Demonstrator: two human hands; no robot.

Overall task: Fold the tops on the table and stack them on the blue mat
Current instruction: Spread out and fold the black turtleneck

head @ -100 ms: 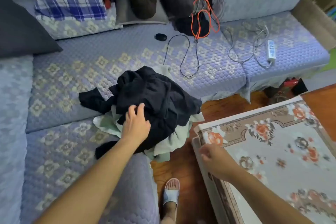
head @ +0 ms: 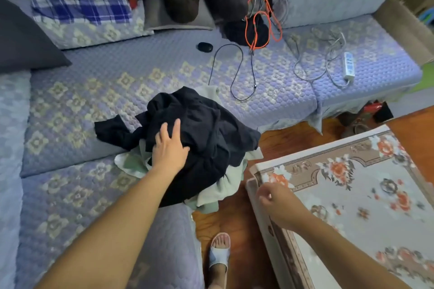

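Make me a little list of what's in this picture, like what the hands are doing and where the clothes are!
clothes: black top piled over a pale green top, unfolded
where: on the blue quilted sofa cover
left hand: fingers spread, resting on the black top
right hand: loosely curled, empty, over the corner of the flowered table cover
also there: black cable, white power strip

Black top, pale-green top, floral mat

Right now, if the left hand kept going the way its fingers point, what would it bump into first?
Probably only more of the black top; the left hand already rests on it. Beyond lies the sofa cover.
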